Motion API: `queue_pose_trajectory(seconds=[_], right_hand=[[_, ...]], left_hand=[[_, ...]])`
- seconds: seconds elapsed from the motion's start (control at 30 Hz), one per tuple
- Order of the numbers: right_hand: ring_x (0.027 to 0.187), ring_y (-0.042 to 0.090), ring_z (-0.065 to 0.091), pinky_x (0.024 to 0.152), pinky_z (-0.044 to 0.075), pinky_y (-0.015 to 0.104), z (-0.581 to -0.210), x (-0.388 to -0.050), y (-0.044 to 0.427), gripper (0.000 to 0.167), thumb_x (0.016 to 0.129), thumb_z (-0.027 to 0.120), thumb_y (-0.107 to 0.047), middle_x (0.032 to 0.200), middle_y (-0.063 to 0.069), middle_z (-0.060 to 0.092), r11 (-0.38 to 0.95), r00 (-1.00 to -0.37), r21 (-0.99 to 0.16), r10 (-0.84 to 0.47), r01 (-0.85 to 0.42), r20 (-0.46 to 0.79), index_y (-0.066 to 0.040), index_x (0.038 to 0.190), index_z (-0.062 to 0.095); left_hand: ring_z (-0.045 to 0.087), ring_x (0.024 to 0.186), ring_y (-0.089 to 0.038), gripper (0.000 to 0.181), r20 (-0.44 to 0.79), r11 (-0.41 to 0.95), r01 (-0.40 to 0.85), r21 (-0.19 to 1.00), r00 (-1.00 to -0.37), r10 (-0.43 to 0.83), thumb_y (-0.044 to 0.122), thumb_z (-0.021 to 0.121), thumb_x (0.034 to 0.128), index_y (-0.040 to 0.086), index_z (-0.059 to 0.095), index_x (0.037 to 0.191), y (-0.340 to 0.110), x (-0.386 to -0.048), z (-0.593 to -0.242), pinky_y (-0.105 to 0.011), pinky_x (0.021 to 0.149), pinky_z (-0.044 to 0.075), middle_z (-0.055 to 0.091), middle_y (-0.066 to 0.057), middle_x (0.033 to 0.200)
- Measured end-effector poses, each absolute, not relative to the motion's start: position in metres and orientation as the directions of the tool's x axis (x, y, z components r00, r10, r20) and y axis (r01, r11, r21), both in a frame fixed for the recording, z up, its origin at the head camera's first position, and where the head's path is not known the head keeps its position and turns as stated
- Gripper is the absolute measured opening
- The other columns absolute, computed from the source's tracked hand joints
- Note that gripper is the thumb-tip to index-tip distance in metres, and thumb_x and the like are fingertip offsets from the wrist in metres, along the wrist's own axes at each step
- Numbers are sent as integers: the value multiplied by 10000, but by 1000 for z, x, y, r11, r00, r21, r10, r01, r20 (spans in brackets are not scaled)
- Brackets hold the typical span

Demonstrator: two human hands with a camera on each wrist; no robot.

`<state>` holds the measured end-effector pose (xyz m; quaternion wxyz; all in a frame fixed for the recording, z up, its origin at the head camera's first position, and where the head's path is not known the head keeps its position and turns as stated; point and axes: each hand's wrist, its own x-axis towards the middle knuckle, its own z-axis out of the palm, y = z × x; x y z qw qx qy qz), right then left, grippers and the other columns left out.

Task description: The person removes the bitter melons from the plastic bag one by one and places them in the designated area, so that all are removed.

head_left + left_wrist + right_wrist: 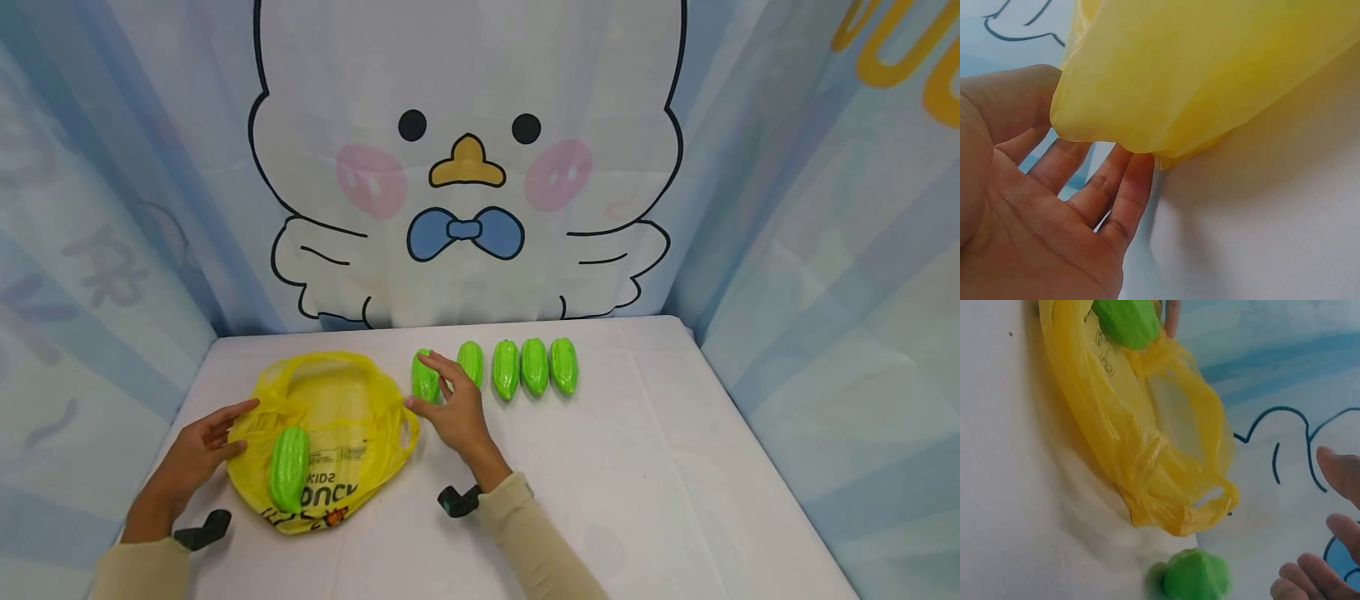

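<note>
A yellow plastic bag (352, 475) with a dark print lies spread at the table's left, its handle loops toward the back. One bright green, ribbed, cucumber-shaped piece (289, 468) rests on its near left part; I cannot tell whether it is inside. At the bag's left edge, my left hand (197, 454) touches the yellow film with extended fingers (1134, 187). My right hand (455, 417) hovers right of the bag, thumb and fingers apart, holding nothing. It is nearest to the leftmost green piece (424, 375) of a row and partly covers the second piece (470, 360).
Three more green pieces stand side by side farther right in the row, the last being the rightmost green piece (564, 367). A white cloth covers the table (660, 467). Printed curtains (465, 283) rise behind it and at both sides.
</note>
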<state>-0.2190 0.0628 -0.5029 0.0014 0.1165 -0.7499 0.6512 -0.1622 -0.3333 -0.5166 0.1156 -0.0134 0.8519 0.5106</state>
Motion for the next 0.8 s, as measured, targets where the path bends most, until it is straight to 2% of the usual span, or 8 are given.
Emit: queue_pose_trajectory(seconds=[0.13,0.3,0.53,0.8], right_hand=[[1577,226,385,1263,347,490,-501,-215,54,664,885,870,-95,1652,90,468,104,-967,-977,-196,-188,165,-214,1493,631],[1569,206,397,1254,363,493,-499,-209,42,668,887,871,-107,1648,10,472,112,-962,-976,-223,-186,158,-220,1497,626],[1578,178,381,1254,363,406,-500,-202,27,684,895,870,-136,1666,-37,450,137,-956,-977,-268,-162,121,-235,1518,607],[1570,166,395,1253,363,379,-501,-193,12,665,899,869,-153,1679,9,441,141,-945,-978,-311,-156,106,-268,1503,613]], left_hand=[[368,1144,232,716,-197,477,-124,870,-975,107,250,670,1063,41,337,1661,-334,-163,-517,-21,892,435,229,-316,1720],[409,1120,262,705,-195,485,-121,866,-975,104,254,667,1065,46,348,1657,-335,-163,-517,-32,888,446,244,-319,1712],[427,1098,246,704,-195,496,-121,860,-976,100,271,667,1066,57,353,1658,-334,-163,-518,-38,875,447,253,-326,1706],[466,1076,239,682,-179,495,-106,862,-979,101,243,654,1073,35,357,1650,-334,-164,-520,-47,874,460,264,-340,1692]])
